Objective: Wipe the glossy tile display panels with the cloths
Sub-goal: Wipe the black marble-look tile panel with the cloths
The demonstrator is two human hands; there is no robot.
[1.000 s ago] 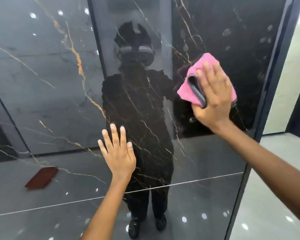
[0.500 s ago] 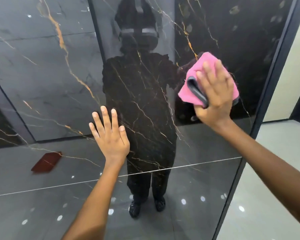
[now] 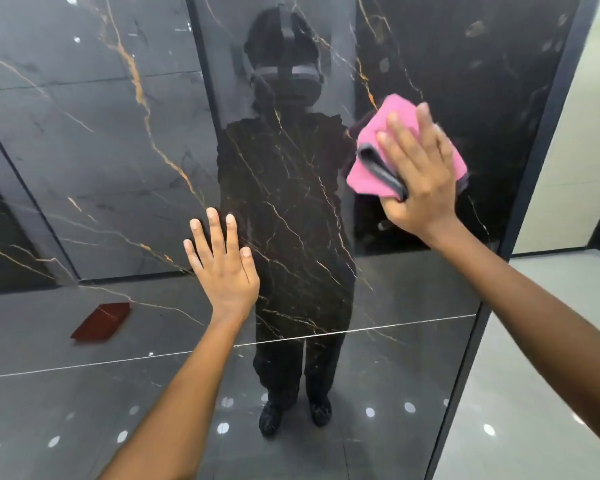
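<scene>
One red slab (image 3: 101, 321) reflected nearby.

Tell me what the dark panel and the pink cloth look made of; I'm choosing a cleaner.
Panel: seemingly polished marble-look tile, perhaps porcelain; black with gold-white veins, and its mirror-like gloss reflects the person. Real stone cannot be ruled out.
Pink cloth: soft, matte, fuzzy fabric, likely microfibre, folded with a grey layer, pressed flat by the right hand.
</scene>
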